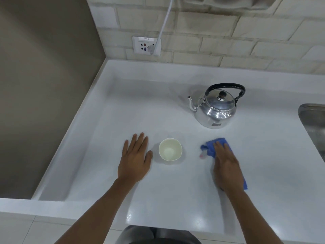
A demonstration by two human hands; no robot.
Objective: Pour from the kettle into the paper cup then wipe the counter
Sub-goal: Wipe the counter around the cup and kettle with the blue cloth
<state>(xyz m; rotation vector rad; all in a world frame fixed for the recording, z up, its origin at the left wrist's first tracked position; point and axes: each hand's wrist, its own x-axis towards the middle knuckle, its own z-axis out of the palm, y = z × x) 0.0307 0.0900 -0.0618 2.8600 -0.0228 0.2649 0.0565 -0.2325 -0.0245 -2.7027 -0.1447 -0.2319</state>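
Observation:
A shiny metal kettle [216,110] with a black handle stands upright on the white counter [123,103], spout pointing left. A white paper cup [170,149] stands upright nearer to me, left of the kettle. My left hand [134,157] lies flat on the counter just left of the cup, fingers apart, holding nothing. My right hand [226,162] presses flat on a blue cloth [209,147] to the right of the cup. Most of the cloth is hidden under the palm. A small pale smear shows at the cloth's left edge.
A steel sink [314,124] cuts into the counter at the far right. A wall socket [146,45] with a white cable plugged in sits on the tiled back wall. A brown side wall [44,85] bounds the counter on the left.

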